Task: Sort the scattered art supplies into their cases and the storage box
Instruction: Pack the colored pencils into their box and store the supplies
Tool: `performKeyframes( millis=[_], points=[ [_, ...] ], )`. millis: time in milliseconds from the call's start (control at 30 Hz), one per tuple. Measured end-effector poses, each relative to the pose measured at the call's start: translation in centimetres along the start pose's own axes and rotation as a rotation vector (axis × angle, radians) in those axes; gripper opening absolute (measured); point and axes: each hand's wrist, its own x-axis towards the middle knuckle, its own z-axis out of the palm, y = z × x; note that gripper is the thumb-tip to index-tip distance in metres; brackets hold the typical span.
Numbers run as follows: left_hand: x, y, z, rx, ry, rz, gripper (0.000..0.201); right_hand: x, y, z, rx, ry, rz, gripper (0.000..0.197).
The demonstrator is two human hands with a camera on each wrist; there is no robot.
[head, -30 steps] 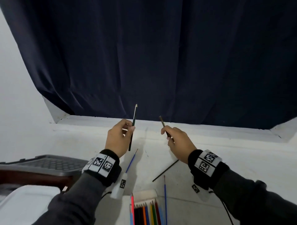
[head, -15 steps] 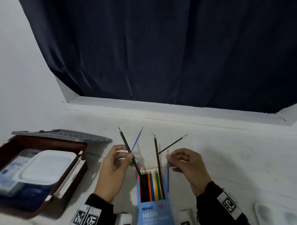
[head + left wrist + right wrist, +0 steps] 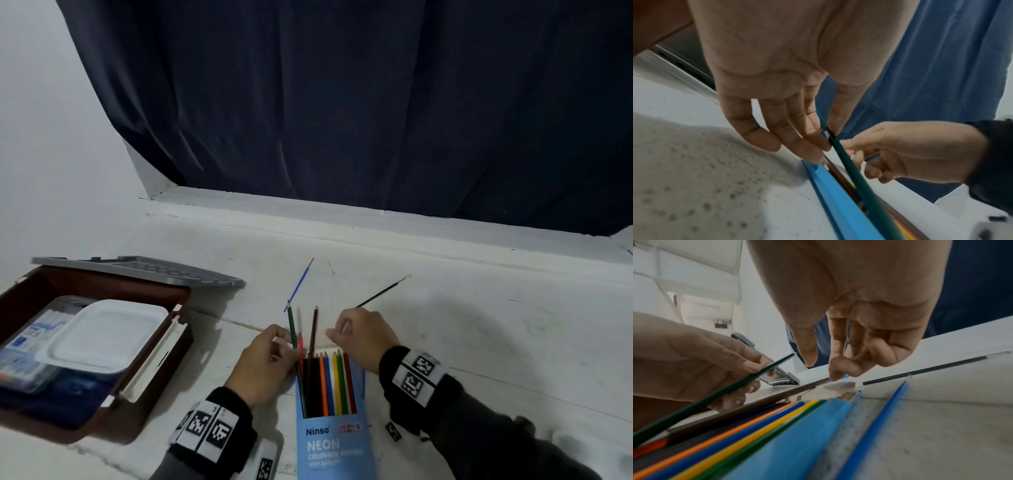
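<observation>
A blue Ninso pencil case (image 3: 334, 442) lies open towards the far side, with several coloured pencils (image 3: 337, 383) in it. My left hand (image 3: 286, 344) pinches a dark green pencil (image 3: 292, 325) between thumb and fingers; its lower end is inside the case mouth. In the left wrist view the dark green pencil (image 3: 849, 162) runs down from that pinch. A brown pencil (image 3: 313, 329) sticks out of the case. My right hand (image 3: 342, 334) is beside it; in the right wrist view its index fingertip (image 3: 833, 376) touches the brown pencil (image 3: 777, 396), thumb apart.
A brown storage box (image 3: 147, 373) stands open at the left with a white lidded container (image 3: 102, 332) inside and its grey lid (image 3: 144, 270) behind. A blue brush (image 3: 299, 284) and a black brush (image 3: 382, 293) lie beyond the hands. Another blue brush (image 3: 363, 380) lies right of the case.
Both hands came down from mid-air to the case. The green and brown pencils now stand in its mouth. The right hand's pinch on the brown pencil has loosened to a fingertip touch.
</observation>
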Motion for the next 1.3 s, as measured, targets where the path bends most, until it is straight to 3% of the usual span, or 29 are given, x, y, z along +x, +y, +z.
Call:
performKeyframes(
  millis=[267, 467, 600, 933, 1067, 1300],
  points=[
    [-0.2, 0.0, -0.3, -0.075, -0.008, -0.009, 0.011, 3.9, -3.1, 1.3, -0.323, -0.178, 0.021, 0.042],
    [-0.2, 0.6, -0.6, -0.083, -0.008, 0.043, 0.008, 5.1, -2.1, 1.4, -0.068, -0.186, 0.080, 0.020],
    [0.6, 1.8, -0.6, -0.093, -0.005, 0.080, 0.008, 4.9, -1.4, 0.0, 0.167, -0.130, 0.099, 0.019],
    [4.8, 3.8, 1.2, 0.001, -0.065, 0.064, 0.011, 2.9, -0.3, -1.9, 0.355, -0.045, 0.041, 0.014],
    [5.8, 3.9, 2.1, 0.138, -0.096, 0.076, 0.016, 2.4, -0.1, -1.9, 0.277, -0.027, -0.002, 0.015],
    [4.7, 4.0, 2.9, 0.635, -0.201, 0.134, 0.031, 1.1, 0.7, -0.8, 0.314, -0.115, 0.052, 0.012]
  ],
)
